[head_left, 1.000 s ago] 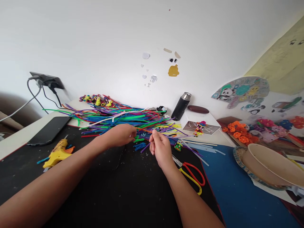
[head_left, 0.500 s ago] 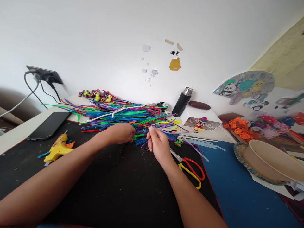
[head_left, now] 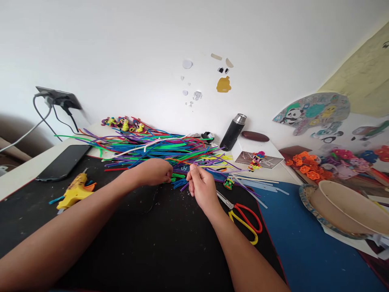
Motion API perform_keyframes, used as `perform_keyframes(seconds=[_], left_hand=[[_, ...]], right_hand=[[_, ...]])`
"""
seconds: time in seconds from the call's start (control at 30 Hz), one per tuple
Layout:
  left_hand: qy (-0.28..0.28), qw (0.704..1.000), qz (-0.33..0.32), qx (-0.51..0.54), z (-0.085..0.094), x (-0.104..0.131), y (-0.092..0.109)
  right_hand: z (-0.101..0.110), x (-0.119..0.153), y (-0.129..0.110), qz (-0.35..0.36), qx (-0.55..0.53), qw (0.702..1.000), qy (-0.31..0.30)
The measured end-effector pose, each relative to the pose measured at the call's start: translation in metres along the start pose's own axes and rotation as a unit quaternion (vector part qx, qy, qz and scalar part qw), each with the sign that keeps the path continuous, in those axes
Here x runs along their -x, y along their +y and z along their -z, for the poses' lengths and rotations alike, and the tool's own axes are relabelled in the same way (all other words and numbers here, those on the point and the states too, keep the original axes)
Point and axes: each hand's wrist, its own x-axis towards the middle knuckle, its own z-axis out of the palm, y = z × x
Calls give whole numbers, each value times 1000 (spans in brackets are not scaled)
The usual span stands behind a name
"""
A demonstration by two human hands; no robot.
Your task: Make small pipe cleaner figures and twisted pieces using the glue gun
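Observation:
My left hand (head_left: 156, 171) is closed above the dark mat, at the near edge of a pile of coloured pipe cleaners (head_left: 158, 148); what its fingers hold, if anything, is hidden. To its right, my right hand (head_left: 201, 184) is closed too, thumb pressed on the curled fingers, and I cannot make out anything in it. Short green pieces (head_left: 178, 176) and blue pieces (head_left: 180, 184) lie between the hands. Beside my right wrist are scissors (head_left: 243, 215) with one red and one yellow handle. A small green figure (head_left: 229, 183) sits just behind them.
On the left lie a yellow glue gun (head_left: 75, 192) and a black phone (head_left: 63, 162). A black flask (head_left: 233, 132) leans beside a white box (head_left: 258, 150). Glue sticks (head_left: 263, 184), orange flowers (head_left: 306, 164) and a beige bowl (head_left: 352, 207) are at the right.
The view has shifted slightly, so the surroundings appear a little lower. Both hands remain closed in nearly the same place.

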Motion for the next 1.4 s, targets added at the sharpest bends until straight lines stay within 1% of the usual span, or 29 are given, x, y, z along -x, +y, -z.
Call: perform_keyframes(seconds=[0.07, 0.13, 0.23, 0.3, 0.37, 0.47, 0.57, 0.73, 0.83, 0.93, 1.03, 1.2, 1.3, 1.4], left_hand=[[-1, 1000, -2, 6, 2, 0, -2], [24, 999, 6, 20, 8, 2, -8], [109, 992, 43, 43, 20, 6, -23], [162, 984, 68, 37, 28, 8, -33], [192, 977, 95, 17, 34, 7, -41], [188, 974, 121, -25, 37, -2, -47], [171, 975, 126, -56, 34, -16, -49], [168, 975, 116, -92, 19, -36, -52], [168, 975, 99, -109, 10, -43, -53], [174, 973, 90, -119, 4, -46, -55], [189, 971, 89, -117, 2, -48, -58], [234, 965, 82, -81, 2, -49, -61], [265, 960, 78, -42, 5, -47, -61], [294, 952, 87, 6, 13, -43, -63]], right_hand=[[0, 0, 0, 2, 2, 1000, 1], [0, 0, -1, 7, 0, 1000, 4], [1, 0, -1, 14, -5, 1000, 11], [1, 1, -1, 17, -8, 1000, 14], [1, 1, -1, 18, -9, 1000, 16], [0, 1, -1, 21, -10, 1000, 16], [0, 1, -3, 21, -12, 1000, 15], [0, 1, -2, 19, -14, 1000, 11], [-1, 2, 5, 27, 1, 1000, 6], [-3, 3, 12, 43, 40, 998, -3], [-4, 5, 15, 55, 80, 995, -12], [-7, 9, 9, 84, 138, 987, -17], [-9, 11, 5, 101, 168, 980, -22], [-10, 13, 5, 116, 190, 975, -27]])
